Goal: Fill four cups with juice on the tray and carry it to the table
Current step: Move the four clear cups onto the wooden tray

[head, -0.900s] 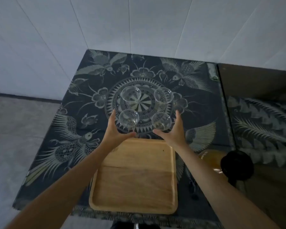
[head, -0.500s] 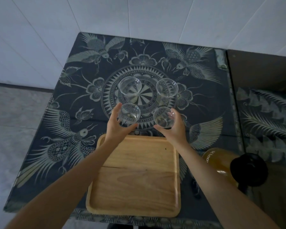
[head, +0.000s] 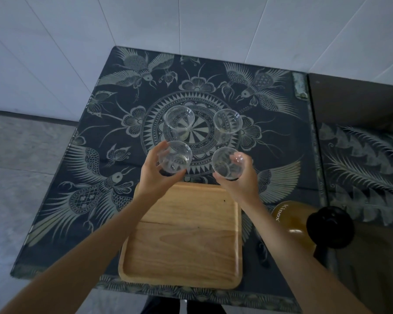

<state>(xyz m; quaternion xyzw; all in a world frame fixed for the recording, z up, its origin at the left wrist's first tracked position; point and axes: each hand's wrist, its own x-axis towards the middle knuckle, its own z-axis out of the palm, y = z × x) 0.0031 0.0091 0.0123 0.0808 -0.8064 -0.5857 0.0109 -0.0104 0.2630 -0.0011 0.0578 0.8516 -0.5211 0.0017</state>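
Note:
My left hand (head: 154,175) grips a clear glass cup (head: 175,160), lifted and tilted just beyond the far edge of the wooden tray (head: 182,241). My right hand (head: 241,180) grips a second clear cup (head: 227,163), also tilted above the tablecloth. Two more empty clear cups stand upright farther back: the left one (head: 179,122) and the right one (head: 227,124). The tray holds nothing. An amber juice bottle (head: 290,219) with a black cap (head: 330,226) stands at the right of the tray.
The table is covered by a dark cloth (head: 100,177) printed with birds and a central mandala. White tiled wall behind, grey floor (head: 21,177) on the left. A second dark surface (head: 361,155) adjoins on the right.
Both hands closed on the two near cups and lifted them off the cloth, tilting them toward me. The view shifted a little downward and closer.

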